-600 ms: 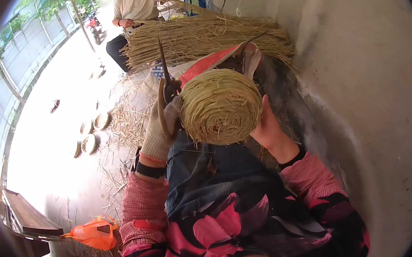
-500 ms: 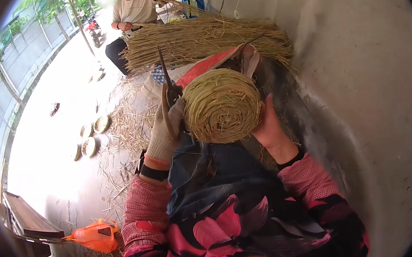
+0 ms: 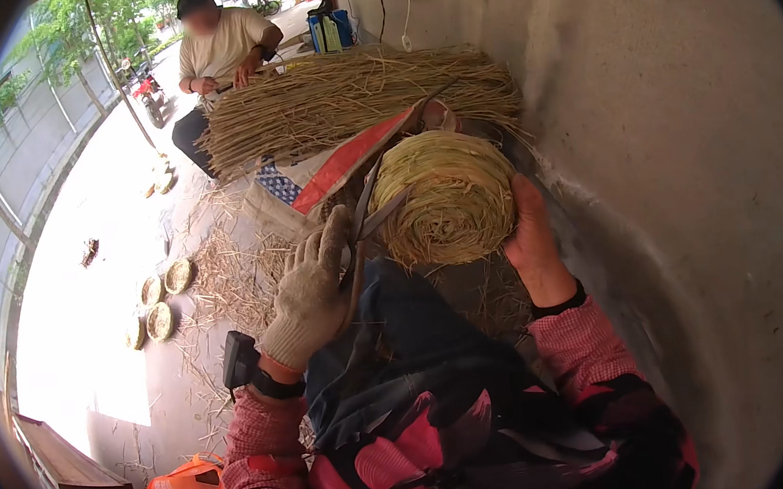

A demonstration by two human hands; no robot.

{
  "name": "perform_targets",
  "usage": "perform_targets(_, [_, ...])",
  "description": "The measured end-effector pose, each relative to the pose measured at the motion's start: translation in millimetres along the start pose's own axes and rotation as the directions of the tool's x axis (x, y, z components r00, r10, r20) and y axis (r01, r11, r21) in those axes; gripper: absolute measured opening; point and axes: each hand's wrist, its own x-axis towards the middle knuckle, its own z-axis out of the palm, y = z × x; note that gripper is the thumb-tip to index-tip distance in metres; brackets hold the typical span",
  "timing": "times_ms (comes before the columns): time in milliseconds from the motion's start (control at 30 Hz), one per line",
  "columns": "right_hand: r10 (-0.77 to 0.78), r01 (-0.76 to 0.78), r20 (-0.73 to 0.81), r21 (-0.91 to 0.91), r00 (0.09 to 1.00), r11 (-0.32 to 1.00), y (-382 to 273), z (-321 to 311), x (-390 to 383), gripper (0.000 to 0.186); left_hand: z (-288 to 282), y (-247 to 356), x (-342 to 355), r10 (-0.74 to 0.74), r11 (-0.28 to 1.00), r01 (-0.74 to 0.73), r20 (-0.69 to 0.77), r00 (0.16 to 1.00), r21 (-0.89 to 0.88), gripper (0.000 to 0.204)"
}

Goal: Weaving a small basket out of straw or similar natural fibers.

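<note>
A round woven straw basket [image 3: 448,197] is held up above my lap, its coiled base turned toward me. My bare right hand [image 3: 534,240] grips its right side, with the thumb up along the edge. On the left, my left hand [image 3: 309,290], in a knitted work glove, holds large dark scissors [image 3: 381,217]. Their blades are spread apart, and their tips lie against or just in front of the basket's left side; whether they touch it I cannot tell. The glove partly hides the scissor handles.
A big bundle of straw [image 3: 340,103] lies ahead, with a seated person [image 3: 224,48] working behind it. A striped sack [image 3: 346,164] lies before the bundle. Several small round baskets [image 3: 159,321] sit on the floor at left, near straw scraps. An orange bag [image 3: 189,487] is lower left.
The scissors have swung from pointing upward to pointing right across the basket's left edge. My left hand has left the basket's side. The person opposite has lowered a raised hand to the straw.
</note>
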Motion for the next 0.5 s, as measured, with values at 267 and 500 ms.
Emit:
perform_targets(267, [-0.026,0.024,-0.025,-0.067,0.999,0.997,-2.5,-28.5,1.6,0.053,9.5,11.6,21.0,0.103,0.992,-0.100,-0.034,0.994,0.073,0.058])
perform_targets(500, [-0.063,0.065,0.023,-0.087,0.998,0.994,-17.5,-30.1,-0.5,0.043,14.2,20.1,29.9,0.137,0.986,-0.137,0.012,0.991,0.095,0.053])
